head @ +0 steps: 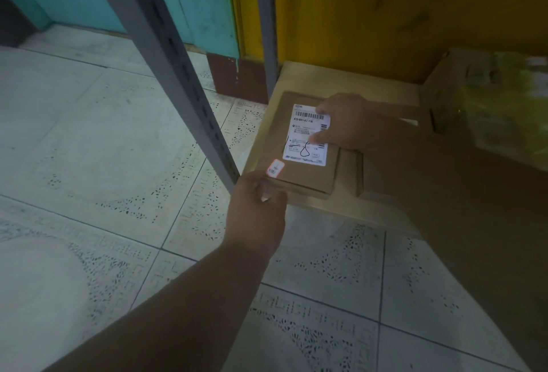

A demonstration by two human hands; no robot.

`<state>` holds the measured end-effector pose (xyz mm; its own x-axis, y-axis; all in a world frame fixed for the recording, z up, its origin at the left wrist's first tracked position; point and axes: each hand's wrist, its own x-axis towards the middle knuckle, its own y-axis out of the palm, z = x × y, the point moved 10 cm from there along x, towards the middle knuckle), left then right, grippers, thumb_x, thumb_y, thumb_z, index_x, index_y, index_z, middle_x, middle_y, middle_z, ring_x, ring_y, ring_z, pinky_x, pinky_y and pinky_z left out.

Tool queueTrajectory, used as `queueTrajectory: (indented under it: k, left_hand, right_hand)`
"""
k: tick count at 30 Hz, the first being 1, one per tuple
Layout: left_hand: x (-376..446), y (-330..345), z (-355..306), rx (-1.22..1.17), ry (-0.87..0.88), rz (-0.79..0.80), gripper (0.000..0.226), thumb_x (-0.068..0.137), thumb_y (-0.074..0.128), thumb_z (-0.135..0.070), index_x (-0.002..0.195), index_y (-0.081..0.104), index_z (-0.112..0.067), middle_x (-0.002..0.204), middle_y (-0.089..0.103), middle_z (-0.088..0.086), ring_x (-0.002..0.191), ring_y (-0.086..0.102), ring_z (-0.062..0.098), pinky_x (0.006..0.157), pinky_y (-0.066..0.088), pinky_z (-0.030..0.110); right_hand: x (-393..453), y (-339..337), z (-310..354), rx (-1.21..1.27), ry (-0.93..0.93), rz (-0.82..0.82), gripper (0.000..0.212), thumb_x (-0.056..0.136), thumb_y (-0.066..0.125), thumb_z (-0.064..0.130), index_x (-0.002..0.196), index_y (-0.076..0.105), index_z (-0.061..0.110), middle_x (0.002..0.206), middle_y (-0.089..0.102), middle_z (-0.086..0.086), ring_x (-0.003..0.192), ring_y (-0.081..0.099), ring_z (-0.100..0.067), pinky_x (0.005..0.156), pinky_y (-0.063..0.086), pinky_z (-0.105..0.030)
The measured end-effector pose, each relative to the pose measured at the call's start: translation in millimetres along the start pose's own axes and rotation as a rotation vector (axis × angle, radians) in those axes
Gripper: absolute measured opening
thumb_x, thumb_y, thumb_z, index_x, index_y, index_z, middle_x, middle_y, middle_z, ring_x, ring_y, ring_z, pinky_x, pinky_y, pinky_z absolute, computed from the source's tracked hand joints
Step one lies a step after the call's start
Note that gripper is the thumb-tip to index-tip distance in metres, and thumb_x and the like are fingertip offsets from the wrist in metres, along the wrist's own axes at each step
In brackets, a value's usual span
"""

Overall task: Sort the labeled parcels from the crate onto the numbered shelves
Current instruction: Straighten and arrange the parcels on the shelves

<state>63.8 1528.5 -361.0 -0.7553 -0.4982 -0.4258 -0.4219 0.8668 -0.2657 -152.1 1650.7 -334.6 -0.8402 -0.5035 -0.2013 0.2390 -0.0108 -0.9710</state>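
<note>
Cardboard parcel lies flat on the bottom shelf, on another flat box; left hand pinches its near corner, right hand presses straight fingers on the white label; this looks like the placing step; next, square it and let go; grey post crowds the left, taped box sits right.

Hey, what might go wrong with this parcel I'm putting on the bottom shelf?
The flat parcel sits near the front corner of the shelf board, with the left hand at its near edge; released there, it might slip off. It also lies on another flat box, so it may slide. The right hand partly covers the label.
</note>
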Motion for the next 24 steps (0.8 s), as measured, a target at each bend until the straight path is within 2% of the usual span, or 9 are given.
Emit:
queueTrajectory:
  k: [3,6,9,11,13,14,18,20,24]
  left_hand:
    - [1,0,0,0.037,-0.012,0.028,0.038,0.09,0.06,-0.021,0.124,0.053,-0.036,0.12,0.064,-0.009,0.076,0.064,0.01,0.057,0.048,0.026]
    - [-3,-5,-5,0.136,0.008,0.015,0.028,0.088,0.06,-0.022,0.108,0.05,-0.04,0.112,0.067,-0.002,0.085,0.068,0.02,0.062,0.052,0.03]
    - [-19,2,-26,0.401,0.105,0.062,0.037,0.091,0.059,-0.022,0.126,0.052,-0.028,0.115,0.062,0.0,0.094,0.065,0.023,0.075,0.052,0.032]
    - [-29,21,-48,0.518,0.229,0.157,0.033,0.091,0.059,-0.021,0.123,0.054,-0.026,0.114,0.061,0.001,0.097,0.064,0.024,0.078,0.052,0.033]
    - [-32,44,-73,0.598,0.36,0.231,0.023,0.088,0.06,-0.021,0.11,0.056,-0.028,0.109,0.062,-0.001,0.096,0.062,0.023,0.077,0.05,0.032]
    - [-30,56,-84,0.644,0.409,0.255,0.021,0.088,0.062,-0.022,0.108,0.057,-0.028,0.108,0.062,-0.003,0.095,0.061,0.021,0.077,0.051,0.033]
    - [-9,110,-117,0.751,0.561,0.374,0.029,0.09,0.068,-0.029,0.118,0.06,-0.029,0.107,0.057,-0.007,0.096,0.059,0.016,0.081,0.05,0.033]
    - [6,140,-127,0.84,0.638,0.437,0.033,0.091,0.067,-0.031,0.124,0.06,-0.03,0.112,0.058,-0.003,0.101,0.06,0.019,0.085,0.05,0.033]
    - [27,183,-135,1.125,0.68,0.518,0.041,0.096,0.062,-0.04,0.137,0.057,-0.035,0.137,0.058,0.004,0.118,0.057,0.023,0.093,0.047,0.031]
  right_hand:
    - [-7,-4,-3,0.043,0.047,-0.014,0.077,0.079,0.072,0.059,0.14,0.052,0.017,0.133,0.057,-0.007,0.121,0.05,-0.026,0.101,0.039,-0.037]
    - [-34,-26,-9,0.192,0.102,-0.158,0.053,0.086,0.067,0.051,0.128,0.06,0.019,0.118,0.062,-0.003,0.11,0.055,-0.024,0.092,0.044,-0.037]
    - [-89,-46,-24,0.262,0.189,-0.235,0.036,0.09,0.065,0.044,0.109,0.064,0.013,0.096,0.058,-0.002,0.093,0.057,-0.023,0.08,0.047,-0.036]
    - [-129,-46,-35,0.253,0.263,-0.202,0.037,0.092,0.063,0.042,0.114,0.065,0.011,0.106,0.063,-0.009,0.102,0.058,-0.028,0.089,0.049,-0.041]
    - [-166,-42,-44,0.253,0.331,-0.202,0.042,0.092,0.063,0.041,0.124,0.063,0.016,0.126,0.06,-0.009,0.116,0.052,-0.027,0.098,0.044,-0.039]
    - [-180,-39,-46,0.259,0.354,-0.211,0.043,0.091,0.061,0.042,0.127,0.062,0.019,0.129,0.059,-0.007,0.118,0.05,-0.027,0.1,0.041,-0.038]
    - [-211,-11,-58,0.185,0.399,-0.119,0.048,0.088,0.04,0.047,0.125,0.061,0.024,0.127,0.06,-0.004,0.114,0.053,-0.025,0.097,0.044,-0.037]
    - [-224,0,-69,0.223,0.44,-0.081,0.047,0.092,0.045,0.043,0.133,0.055,0.023,0.131,0.059,-0.005,0.115,0.055,-0.026,0.097,0.047,-0.038]
    - [-232,17,-78,0.227,0.444,-0.049,0.053,0.097,0.05,0.04,0.146,0.04,0.022,0.143,0.048,-0.006,0.126,0.046,-0.026,0.103,0.041,-0.035]
